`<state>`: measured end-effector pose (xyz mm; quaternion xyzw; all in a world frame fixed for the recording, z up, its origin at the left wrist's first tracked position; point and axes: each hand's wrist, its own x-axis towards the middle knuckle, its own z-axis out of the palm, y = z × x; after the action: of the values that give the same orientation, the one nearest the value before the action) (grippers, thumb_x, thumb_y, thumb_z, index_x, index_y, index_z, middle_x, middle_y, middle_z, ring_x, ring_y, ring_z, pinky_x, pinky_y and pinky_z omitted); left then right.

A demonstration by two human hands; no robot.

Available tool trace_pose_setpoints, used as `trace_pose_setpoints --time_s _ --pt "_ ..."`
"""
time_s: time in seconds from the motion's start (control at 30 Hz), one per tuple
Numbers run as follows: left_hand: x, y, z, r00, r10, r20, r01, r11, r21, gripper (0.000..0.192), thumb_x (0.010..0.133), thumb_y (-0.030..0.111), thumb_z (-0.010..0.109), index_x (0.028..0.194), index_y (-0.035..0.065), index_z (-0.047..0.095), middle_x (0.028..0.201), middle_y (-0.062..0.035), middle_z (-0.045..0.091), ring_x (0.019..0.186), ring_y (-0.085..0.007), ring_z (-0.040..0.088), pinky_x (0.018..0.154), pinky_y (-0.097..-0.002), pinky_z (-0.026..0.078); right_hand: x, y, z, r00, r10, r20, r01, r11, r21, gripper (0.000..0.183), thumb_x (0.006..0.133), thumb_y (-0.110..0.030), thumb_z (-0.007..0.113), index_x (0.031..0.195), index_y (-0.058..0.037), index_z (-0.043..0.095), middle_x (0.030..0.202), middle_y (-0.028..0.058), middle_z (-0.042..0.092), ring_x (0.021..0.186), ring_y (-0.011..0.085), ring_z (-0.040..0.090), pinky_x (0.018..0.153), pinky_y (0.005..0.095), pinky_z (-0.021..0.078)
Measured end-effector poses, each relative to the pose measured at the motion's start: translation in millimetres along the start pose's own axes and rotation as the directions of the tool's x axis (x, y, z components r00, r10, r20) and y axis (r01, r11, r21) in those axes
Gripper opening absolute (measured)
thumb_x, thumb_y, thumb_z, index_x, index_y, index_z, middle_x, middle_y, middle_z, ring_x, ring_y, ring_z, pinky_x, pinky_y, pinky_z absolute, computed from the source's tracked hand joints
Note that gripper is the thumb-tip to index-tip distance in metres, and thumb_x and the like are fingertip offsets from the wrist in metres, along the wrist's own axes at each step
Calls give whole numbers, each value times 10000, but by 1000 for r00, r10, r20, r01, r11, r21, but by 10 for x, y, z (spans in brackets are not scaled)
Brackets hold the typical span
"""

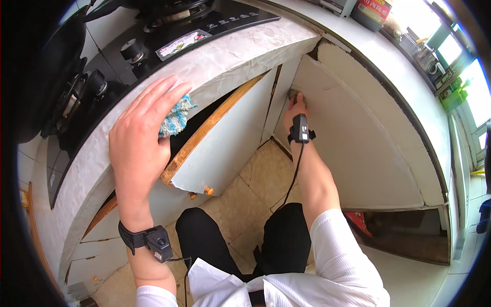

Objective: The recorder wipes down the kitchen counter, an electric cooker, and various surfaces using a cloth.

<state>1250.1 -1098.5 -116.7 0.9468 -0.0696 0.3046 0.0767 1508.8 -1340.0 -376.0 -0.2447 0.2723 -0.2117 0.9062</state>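
Note:
My left hand [140,115] rests over the front edge of the marbled countertop [253,48], its fingers curled over a crumpled blue and white fluffy cloth [174,119]. Down in the corner, my right hand [296,109] presses a small grey-brown pad [293,93] against the white cabinet panel [345,126]; fingers partly hide the pad, and its exact kind is unclear. Below my left hand, a white cabinet door [226,146] with a worn wooden edge stands ajar, showing a dark gap behind it. Two wooden knobs [208,190] are near its lower corner.
On the counter at left sits a black gas hob [184,34] with knobs and a wok [57,76]. A labelled jug [371,13] stands on the right counter, near a green basket [454,96]. Under the right panel, an open recess [406,230] holds something red. Floor tiles [264,169] lie below.

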Motion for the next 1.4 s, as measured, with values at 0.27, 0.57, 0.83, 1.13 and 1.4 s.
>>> trace_pose_setpoints --time_s 0.27,0.57,0.83,1.13,1.4 --pt "11 -27 2 1000 9 -2 -9 1000 16 686 591 -174 499 1168 176 621 1218 -47 603 1163 -241 547 908 -348 473 125 35 -61 986 143 80 -147 988 42 403 834 -101 708 1167 8 509 1096 104 576 904 197 580 780 250 542" --pt "14 20 3 1000 -4 12 5 999 -34 691 590 -172 506 1176 177 619 1225 -51 597 1173 -249 538 940 -352 457 73 -46 -85 999 45 -17 -47 990 -132 336 861 -138 686 1129 -3 533 1144 77 539 958 160 556 824 180 524" --pt "3 6 -1 1000 -12 6 12 1000 -16 686 593 -172 512 1174 174 620 1229 -53 596 1172 -247 539 939 -350 457 94 18 -66 1000 -26 9 27 993 -112 387 823 -58 709 1149 9 511 1114 93 563 899 181 568 777 245 533" --pt "36 54 17 1000 13 -4 -13 999 -36 668 604 -171 519 1174 164 617 1240 -53 589 1175 -244 537 939 -351 456 -332 -1395 -234 950 -12 313 -85 953 292 230 875 -131 664 1036 4 573 981 61 610 907 137 590 792 184 536" --pt "8 3 -16 999 39 -9 -39 999 -4 674 624 -173 515 1204 158 597 1245 -55 584 1176 -243 531 955 -347 442 -645 -2363 -964 985 -54 165 -22 902 430 163 881 -131 649 972 -7 597 955 93 622 887 150 613 775 225 563"
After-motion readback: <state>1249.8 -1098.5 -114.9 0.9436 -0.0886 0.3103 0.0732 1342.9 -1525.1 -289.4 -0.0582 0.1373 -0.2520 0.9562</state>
